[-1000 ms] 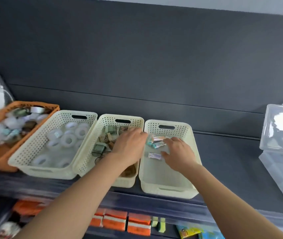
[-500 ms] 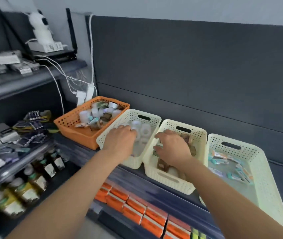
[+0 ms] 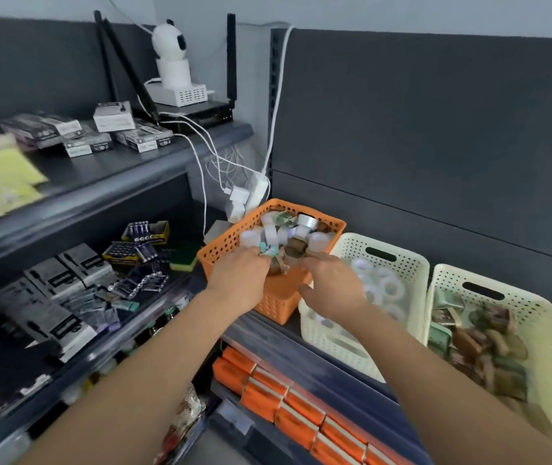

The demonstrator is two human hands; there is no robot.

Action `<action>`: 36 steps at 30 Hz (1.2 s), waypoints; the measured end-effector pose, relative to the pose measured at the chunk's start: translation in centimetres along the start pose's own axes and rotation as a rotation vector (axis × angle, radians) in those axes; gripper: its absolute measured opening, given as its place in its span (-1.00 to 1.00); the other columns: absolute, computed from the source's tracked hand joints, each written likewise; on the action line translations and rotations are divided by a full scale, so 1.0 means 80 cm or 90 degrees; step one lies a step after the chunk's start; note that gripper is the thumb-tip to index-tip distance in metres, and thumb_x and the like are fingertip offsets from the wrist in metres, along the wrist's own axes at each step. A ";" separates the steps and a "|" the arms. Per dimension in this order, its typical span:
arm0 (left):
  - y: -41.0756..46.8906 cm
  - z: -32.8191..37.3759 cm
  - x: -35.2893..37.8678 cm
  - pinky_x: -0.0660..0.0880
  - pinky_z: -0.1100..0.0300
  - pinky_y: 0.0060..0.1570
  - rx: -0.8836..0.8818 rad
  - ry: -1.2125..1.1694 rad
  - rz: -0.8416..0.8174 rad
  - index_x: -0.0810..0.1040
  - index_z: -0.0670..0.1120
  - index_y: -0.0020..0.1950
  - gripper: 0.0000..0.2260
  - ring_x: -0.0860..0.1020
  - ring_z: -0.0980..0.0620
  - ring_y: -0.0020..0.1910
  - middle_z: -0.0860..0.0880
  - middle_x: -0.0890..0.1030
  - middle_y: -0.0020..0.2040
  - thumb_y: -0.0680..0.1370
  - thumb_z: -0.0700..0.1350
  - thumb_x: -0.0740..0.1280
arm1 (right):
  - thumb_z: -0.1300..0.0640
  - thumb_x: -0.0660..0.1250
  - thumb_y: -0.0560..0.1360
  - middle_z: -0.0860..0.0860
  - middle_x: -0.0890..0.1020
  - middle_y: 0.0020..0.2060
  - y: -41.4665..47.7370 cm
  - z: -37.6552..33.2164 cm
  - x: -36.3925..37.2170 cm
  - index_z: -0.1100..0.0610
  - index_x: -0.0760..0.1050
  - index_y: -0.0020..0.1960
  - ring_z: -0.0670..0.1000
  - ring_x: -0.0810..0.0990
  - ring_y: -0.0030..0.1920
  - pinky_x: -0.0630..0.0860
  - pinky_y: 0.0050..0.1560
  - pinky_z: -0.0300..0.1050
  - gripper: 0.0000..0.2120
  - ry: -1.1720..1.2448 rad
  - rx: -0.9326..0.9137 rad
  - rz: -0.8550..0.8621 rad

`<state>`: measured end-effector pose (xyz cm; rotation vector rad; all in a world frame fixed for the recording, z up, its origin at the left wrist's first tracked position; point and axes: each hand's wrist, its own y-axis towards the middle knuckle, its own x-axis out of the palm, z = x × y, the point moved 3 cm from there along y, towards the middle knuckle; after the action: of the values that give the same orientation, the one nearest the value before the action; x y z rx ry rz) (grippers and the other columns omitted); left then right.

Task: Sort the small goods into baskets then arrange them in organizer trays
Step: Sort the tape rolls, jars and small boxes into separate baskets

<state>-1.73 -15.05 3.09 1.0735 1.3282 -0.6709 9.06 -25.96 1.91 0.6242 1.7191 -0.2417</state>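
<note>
My left hand point(image 3: 238, 280) digs into one orange basket point(image 3: 221, 249), fingertips buried, grip unclear; my right hand point(image 3: 332, 285) hovers spread. Three cream baskets point(image 3: 414, 266) rightward, last cropped.

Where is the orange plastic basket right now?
Head view, centre: the orange perforated plastic basket sits on the shelf, just left of the cream basket of white rolls.

orange perforated basket point(image 3: 224, 245), cream perforated baskets point(image 3: 415, 263), orange packs point(image 3: 296, 421), dark grey shelf point(image 3: 335, 367)
</note>
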 end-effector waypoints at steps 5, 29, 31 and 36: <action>0.022 -0.033 0.024 0.53 0.08 -0.13 -0.009 -0.016 -0.035 0.56 -0.05 0.00 -0.89 0.53 -0.04 -0.02 -0.02 0.55 -0.01 0.53 -0.20 0.27 | 0.10 0.26 0.48 0.05 0.55 0.05 0.038 -0.009 0.020 0.06 0.52 0.17 0.11 0.50 0.09 0.50 -0.03 -0.07 -0.73 -0.021 0.005 -0.021; 0.159 -0.102 0.111 0.48 0.10 -0.06 -0.012 -0.081 -0.117 0.56 -0.13 0.12 -0.79 0.45 -0.08 0.14 -0.06 0.46 0.11 0.52 -0.27 0.25 | 0.02 0.26 0.54 0.06 0.62 -0.12 0.231 0.010 0.111 0.07 0.53 -0.08 0.09 0.61 -0.09 0.57 -0.19 -0.07 -0.85 0.090 0.170 -0.067; 0.161 -0.109 0.113 0.43 0.24 -0.15 -0.008 -0.146 -0.097 0.56 -0.14 0.11 -0.79 0.46 0.00 0.07 -0.01 0.46 0.03 0.53 -0.29 0.23 | 0.03 0.29 0.52 0.06 0.61 -0.13 0.231 0.009 0.108 0.08 0.52 -0.13 0.09 0.59 -0.12 0.59 -0.16 -0.04 -0.86 0.133 0.198 -0.050; 0.170 -0.122 0.097 0.52 0.10 -0.09 -0.029 -0.285 -0.035 0.62 -0.05 0.06 -0.84 0.49 0.03 -0.03 0.02 0.52 -0.03 0.58 -0.16 0.27 | 0.04 0.28 0.53 0.02 0.54 -0.07 0.222 0.005 0.087 0.12 0.48 -0.08 0.04 0.54 -0.11 0.45 -0.18 -0.14 -0.86 0.227 0.208 0.026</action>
<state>7.44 0.58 -0.40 0.7925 0.9812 -0.8611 17.86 -9.44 -1.79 0.9865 2.0240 -0.4065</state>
